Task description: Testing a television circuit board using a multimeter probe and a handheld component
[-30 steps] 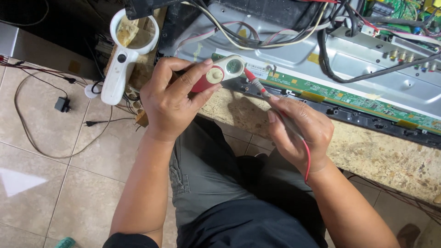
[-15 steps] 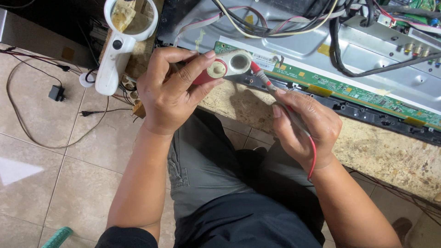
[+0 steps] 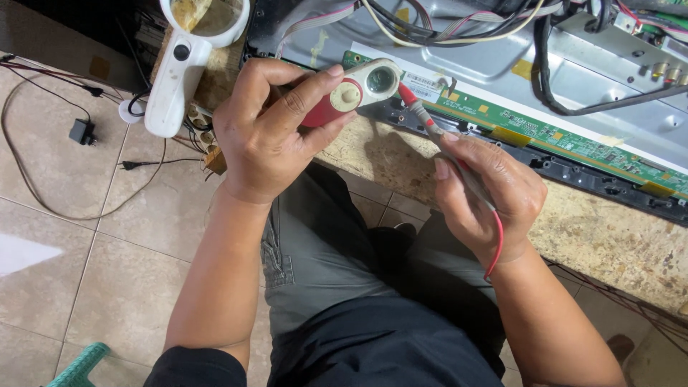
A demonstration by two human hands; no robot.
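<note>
The left hand [image 3: 269, 136] is gripping a small red-and-cream magnifier [image 3: 355, 89], fingers wrapped around its red body and the thumb lying along the top, so the grip is fully closed on the tool. The magnifier's long axis is running from lower left to upper right, and its round lens end is hanging just over the near edge of the green circuit strip [image 3: 545, 136].

The right hand [image 3: 487, 190] is holding a red test probe [image 3: 423, 115] in a pen-like pinch. The probe's long axis is running from the hand up and to the left, toward the lens end. Its red lead [image 3: 498, 244] is trailing down past the wrist. The tip is sitting just right of the lens, near or touching the dark panel frame [image 3: 609, 190]; actual contact cannot be confirmed from this angle.

The governing relation: probe tip and lens are meeting at one spot on the strip's left end, with the left hand to the left of that spot and the right hand below and to its right. The left hand is the nearer of the two.

The strip is running along the metal chassis [image 3: 502, 64] resting on a speckled stone bench [image 3: 588, 236]. A white handled magnifier lamp [image 3: 175, 79] is lying at upper left, well apart from both hands.
</note>
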